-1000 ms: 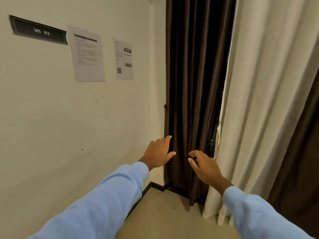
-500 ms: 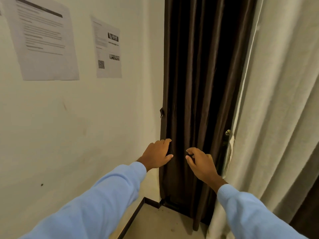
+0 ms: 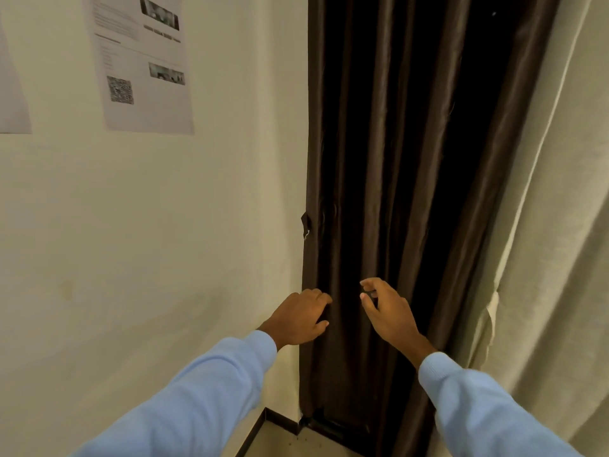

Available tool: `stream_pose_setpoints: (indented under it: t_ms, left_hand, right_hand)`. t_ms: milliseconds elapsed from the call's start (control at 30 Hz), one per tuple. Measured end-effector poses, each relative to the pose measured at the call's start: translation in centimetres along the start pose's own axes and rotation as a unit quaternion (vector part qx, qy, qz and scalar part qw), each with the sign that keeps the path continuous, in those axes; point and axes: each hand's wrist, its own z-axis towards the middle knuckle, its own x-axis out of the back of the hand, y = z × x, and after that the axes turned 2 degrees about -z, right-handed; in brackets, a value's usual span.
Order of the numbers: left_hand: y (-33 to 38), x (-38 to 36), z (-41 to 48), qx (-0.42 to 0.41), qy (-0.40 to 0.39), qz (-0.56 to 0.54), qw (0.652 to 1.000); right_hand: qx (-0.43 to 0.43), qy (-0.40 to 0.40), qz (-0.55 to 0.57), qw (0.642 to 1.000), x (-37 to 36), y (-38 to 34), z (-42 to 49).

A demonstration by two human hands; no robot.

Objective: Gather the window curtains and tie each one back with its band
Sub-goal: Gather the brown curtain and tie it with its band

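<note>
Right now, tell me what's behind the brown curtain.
The brown curtain hangs closed; only black shows between its folds. Whatever lies behind is covered. Both hands reach toward it.

We seem to stand in an office or institutional room. Printed notices (image 3: 146, 61) with small photos and a QR code (image 3: 120, 90) are stuck on a plain cream wall (image 3: 131, 242). A dark floor-length curtain (image 3: 395, 159) hangs in the corner beside a pale one (image 3: 553, 225), above a black skirting (image 3: 263, 427).

One head-worn view looks forward and slightly down. It faces a room corner from close by, the wall (image 3: 148, 225) left and dark curtain (image 3: 395, 159) ahead.
</note>
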Motion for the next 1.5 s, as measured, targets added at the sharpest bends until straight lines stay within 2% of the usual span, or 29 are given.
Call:
stream_pose_setpoints:
  t_ms: [200,333,500,567,733,867,1067,1267,1400,1500]
  left_hand:
    - [-4.9,-2.0,8.4,0.028,0.065,-0.026,0.997]
    - [-7.4,-3.6,12.2,0.038,0.096,-0.073,0.992]
    - [-9.5,-4.2,16.3,0.024,0.232,-0.174,0.957]
    - [-10.6,-4.8,18.2,0.043,0.260,-0.204,0.943]
    - [-14.7,-7.2,22.5,0.174,0.259,-0.273,0.910]
    - [-17.9,-7.8,24.8,0.208,0.282,-0.308,0.885]
    - [-17.5,-8.2,26.6,0.176,0.287,-0.387,0.859]
    - [-16.0,-9.7,28.3,0.118,0.310,-0.356,0.874]
    - [-16.6,-10.7,29.7,0.144,0.299,-0.362,0.871]
    - [-17.2,-10.6,30.3,0.158,0.288,-0.363,0.872]
  right_hand:
    - [-0.036,0.038,0.100,0.994,-2.5,4.2,9.5]
    - [-0.051,0.063,0.128,0.988,-3.8,6.5,13.8]
    - [-0.067,0.137,0.128,0.980,-5.5,7.6,18.1]
    - [-0.085,0.171,0.110,0.975,-6.3,7.6,19.6]
    - [-0.121,0.219,0.125,0.960,-8.7,7.4,23.2]
    - [-0.144,0.230,0.208,0.940,-11.0,7.4,25.4]
    - [-0.137,0.293,0.239,0.916,-14.0,7.1,26.3]
    - [-0.103,0.326,0.230,0.911,-14.6,5.5,24.9]
    - [-0.095,0.333,0.201,0.916,-14.5,5.3,23.2]
    - [-0.101,0.378,0.198,0.899,-14.8,5.3,22.7]
